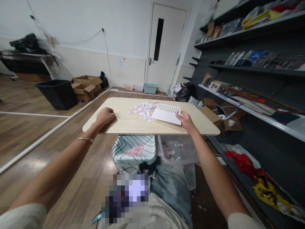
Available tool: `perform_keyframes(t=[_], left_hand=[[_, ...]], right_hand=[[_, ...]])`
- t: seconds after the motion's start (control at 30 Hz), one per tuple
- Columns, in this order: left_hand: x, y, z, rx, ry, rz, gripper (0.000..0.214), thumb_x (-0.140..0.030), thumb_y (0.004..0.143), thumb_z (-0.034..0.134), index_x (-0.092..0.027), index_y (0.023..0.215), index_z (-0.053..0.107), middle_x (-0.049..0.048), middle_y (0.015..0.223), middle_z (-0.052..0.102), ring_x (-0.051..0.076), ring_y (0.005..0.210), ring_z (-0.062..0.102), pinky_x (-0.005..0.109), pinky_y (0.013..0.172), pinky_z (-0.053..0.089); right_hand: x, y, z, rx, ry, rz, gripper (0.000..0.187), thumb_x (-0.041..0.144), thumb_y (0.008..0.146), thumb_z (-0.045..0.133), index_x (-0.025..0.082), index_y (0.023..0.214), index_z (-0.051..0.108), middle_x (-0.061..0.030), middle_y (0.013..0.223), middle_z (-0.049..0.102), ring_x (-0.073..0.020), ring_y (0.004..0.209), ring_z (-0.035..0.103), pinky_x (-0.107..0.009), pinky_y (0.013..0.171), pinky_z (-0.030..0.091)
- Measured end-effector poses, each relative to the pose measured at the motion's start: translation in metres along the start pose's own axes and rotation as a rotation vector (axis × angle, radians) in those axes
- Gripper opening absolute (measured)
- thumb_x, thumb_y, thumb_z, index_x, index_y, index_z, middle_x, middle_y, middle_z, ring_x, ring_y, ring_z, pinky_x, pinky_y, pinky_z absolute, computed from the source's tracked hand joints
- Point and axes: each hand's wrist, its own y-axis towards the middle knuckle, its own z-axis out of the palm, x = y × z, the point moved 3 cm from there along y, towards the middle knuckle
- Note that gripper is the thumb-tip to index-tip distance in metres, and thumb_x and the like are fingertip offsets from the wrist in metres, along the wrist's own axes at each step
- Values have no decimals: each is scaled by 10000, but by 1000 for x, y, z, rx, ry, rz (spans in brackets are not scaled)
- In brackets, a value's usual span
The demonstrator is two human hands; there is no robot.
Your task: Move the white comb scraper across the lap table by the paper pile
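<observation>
My left hand rests as a fist on the left part of a pale wooden tabletop; whatever it may enclose is hidden. On the right, my right hand grips the edge of a flat white panel with a row of slots along its far side. The panel is held tilted, just above the table or partly touching it; I cannot tell which. Beside its left edge, a loose pile of small white and pinkish pieces is spread over the middle of the tabletop.
Below the table's near edge are a patterned cloth-covered seat and a clear plastic bin with small pieces inside. A black bin and cardboard boxes stand left. Loaded shelves line the right wall.
</observation>
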Motion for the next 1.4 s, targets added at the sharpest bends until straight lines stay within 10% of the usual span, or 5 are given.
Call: perform_keyframes(t=[0.23, 0.57, 1.0, 1.4], left_hand=[[-3, -2, 0, 11, 51, -44, 254, -286, 813, 666, -207, 929, 878, 181, 926, 830, 397, 961, 818, 431, 824, 564], [-9, 2, 5, -71, 138, -17, 501, -355, 1004, 589, -148, 1331, 908, 272, 1378, 862, 453, 1304, 799, 509, 1086, 645], [-4, 5, 13, -64, 145, -61, 689, -470, 1170, 405, -83, 1647, 716, 335, 1774, 630, 506, 1661, 568, 648, 1375, 451], [-4, 8, 14, -34, 152, -70, 720, -485, 1169, 378, -106, 1681, 712, 311, 1830, 588, 493, 1680, 531, 636, 1370, 425]], right_hand=[[2, -1, 2, 12, -57, 13, 677, 606, 577, 1106, 268, 1058, 770, -22, 862, 879, -250, 752, 809, -371, 738, 661], [-7, 15, -21, -441, -78, -61, 432, 488, 534, 836, 272, 876, 683, 19, 792, 735, -226, 820, 678, -334, 754, 532], [-15, 19, -23, -353, -207, -158, 534, 657, 696, 902, 300, 1015, 666, -21, 861, 748, -290, 877, 757, -446, 874, 674], [9, 4, -30, -488, -581, -267, 291, 509, 915, 686, 251, 1019, 773, -229, 1217, 877, -430, 1248, 785, -655, 1306, 568]])
